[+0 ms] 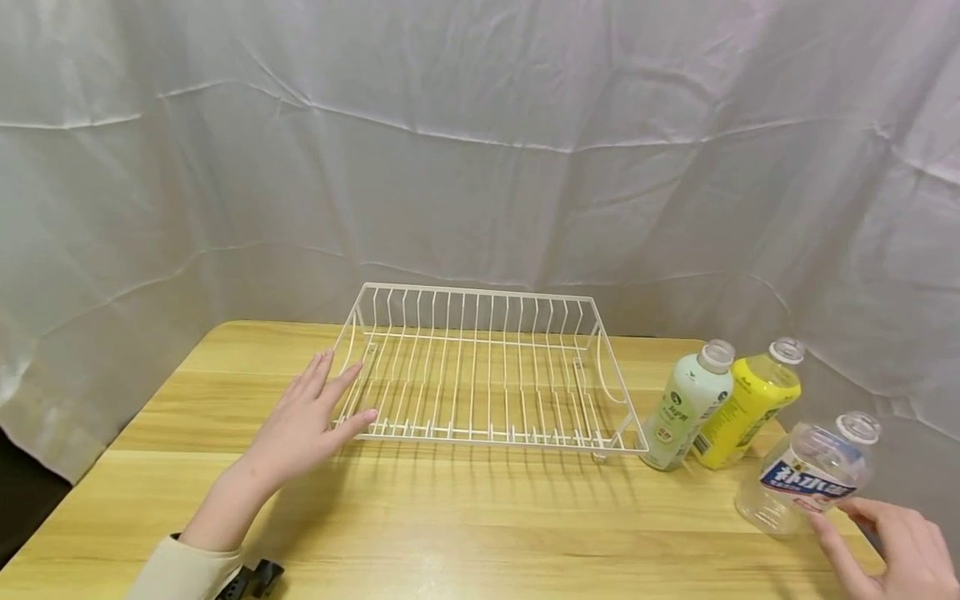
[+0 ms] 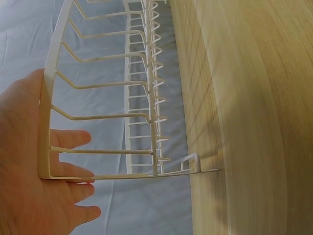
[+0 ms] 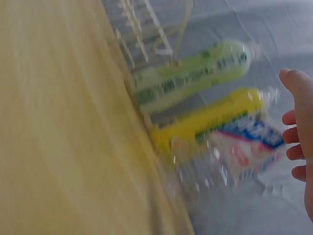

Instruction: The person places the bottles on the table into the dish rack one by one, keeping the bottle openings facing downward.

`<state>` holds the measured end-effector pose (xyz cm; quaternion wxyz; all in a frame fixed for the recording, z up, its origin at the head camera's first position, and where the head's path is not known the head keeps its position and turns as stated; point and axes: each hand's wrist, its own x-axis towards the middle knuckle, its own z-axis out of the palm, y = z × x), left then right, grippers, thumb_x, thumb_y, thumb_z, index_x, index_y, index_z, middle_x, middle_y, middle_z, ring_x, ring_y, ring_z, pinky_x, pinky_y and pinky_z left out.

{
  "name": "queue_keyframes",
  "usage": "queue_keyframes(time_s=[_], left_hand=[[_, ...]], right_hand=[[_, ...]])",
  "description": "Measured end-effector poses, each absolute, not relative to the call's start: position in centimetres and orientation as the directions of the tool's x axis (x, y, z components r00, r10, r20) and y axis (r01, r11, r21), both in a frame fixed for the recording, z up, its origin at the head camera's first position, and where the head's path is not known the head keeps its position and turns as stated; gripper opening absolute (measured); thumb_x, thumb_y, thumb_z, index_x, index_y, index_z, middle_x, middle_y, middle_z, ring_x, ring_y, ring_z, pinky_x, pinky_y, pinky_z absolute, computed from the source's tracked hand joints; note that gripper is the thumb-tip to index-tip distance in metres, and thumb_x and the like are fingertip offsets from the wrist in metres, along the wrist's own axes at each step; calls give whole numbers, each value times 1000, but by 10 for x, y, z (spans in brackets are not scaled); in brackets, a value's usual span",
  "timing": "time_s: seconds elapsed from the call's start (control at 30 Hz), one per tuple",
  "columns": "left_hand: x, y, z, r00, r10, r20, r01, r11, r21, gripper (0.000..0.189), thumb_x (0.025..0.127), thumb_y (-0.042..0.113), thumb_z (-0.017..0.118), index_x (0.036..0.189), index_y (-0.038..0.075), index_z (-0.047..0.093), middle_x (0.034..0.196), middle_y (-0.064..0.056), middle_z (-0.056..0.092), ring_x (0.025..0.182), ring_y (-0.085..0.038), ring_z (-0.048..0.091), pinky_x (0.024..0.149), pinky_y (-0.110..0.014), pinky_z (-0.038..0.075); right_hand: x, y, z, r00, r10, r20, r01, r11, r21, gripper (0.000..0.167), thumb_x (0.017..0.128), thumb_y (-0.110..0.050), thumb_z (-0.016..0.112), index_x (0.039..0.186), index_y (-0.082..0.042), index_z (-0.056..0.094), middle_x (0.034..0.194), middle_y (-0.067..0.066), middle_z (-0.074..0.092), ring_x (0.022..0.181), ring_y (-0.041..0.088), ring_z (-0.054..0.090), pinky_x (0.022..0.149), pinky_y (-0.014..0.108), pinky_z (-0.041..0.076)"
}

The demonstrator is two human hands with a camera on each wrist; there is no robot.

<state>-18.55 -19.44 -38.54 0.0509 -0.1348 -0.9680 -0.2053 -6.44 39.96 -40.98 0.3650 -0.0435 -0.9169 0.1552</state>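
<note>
A white wire dish rack (image 1: 487, 437) stands on the wooden table. My left hand (image 1: 303, 417) is at its front left corner, fingers spread and fairly straight; in the left wrist view the fingers (image 2: 80, 214) reach past the rack's corner. Over on the right is a clear plastic bottle (image 1: 780, 504) with a blue, white and pink label, upright and uncapped. Close beside it is my right hand (image 1: 900, 546), thumb and fingers apart. The right wrist view is blurred and shows that hand's fingers (image 3: 295, 152) loosely bent near the labelled bottle, nothing gripped.
Between the rack and the clear bottle stand a pale green bottle (image 1: 686, 408) and a yellow bottle (image 1: 742, 408), both without caps. A grey cloth (image 1: 480, 192) hangs behind the table (image 1: 420, 525). Some small black object (image 1: 258, 579) shows at the left wrist.
</note>
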Motion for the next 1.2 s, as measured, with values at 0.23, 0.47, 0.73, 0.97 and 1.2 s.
queue_keyframes(time_s=[0.23, 0.47, 0.73, 0.97, 1.2], left_hand=[[-186, -195, -386, -958, 245, 152, 286, 876, 388, 79, 94, 64, 44, 156, 22, 23, 163, -22, 0, 152, -41, -1, 121, -61, 6], [-185, -195, -383, -958, 243, 151, 283, 877, 388, 79, 94, 64, 45, 156, 19, 25, 163, -23, 1, 152, -41, 0, 121, -62, 6], [-184, -194, -382, -958, 240, 156, 282, 883, 376, 79, 94, 65, 45, 155, 19, 26, 163, -24, 3, 152, -41, 2, 121, -61, 7], [-185, -194, -381, -959, 241, 147, 280, 881, 380, 79, 94, 65, 44, 156, 20, 25, 163, -23, 1, 152, -40, 0, 121, -61, 6], [-185, -194, -382, -959, 244, 145, 282, 877, 389, 79, 94, 65, 45, 155, 18, 26, 163, -23, 1, 151, -41, 0, 121, -61, 5]], right_hand=[[-65, 435, -429, -866, 368, 339, 287, 920, -266, 69, 86, -50, 66, 108, 15, 56, 103, 40, 55, 91, 53, 50, 78, 62, 39], [-85, 459, -446, -952, 285, 112, 252, 937, -241, 82, 85, -60, 64, 120, 12, 48, 111, 40, 50, 100, 54, 43, 80, 65, 36], [-105, 467, -460, -975, 74, 208, 3, 946, -325, 68, 76, -42, 81, 116, 5, 53, 103, 30, 64, 85, 36, 64, 67, 51, 49], [-112, 468, -470, -963, 23, 269, -93, 907, -411, 60, 72, -31, 86, 117, -2, 59, 94, -13, 67, 83, -24, 39, 58, 10, 36], [-114, 467, -468, -983, 7, 183, -86, 863, -497, 51, 78, -25, 82, 116, 0, 60, 94, -29, 60, 85, -22, 47, 63, 4, 40]])
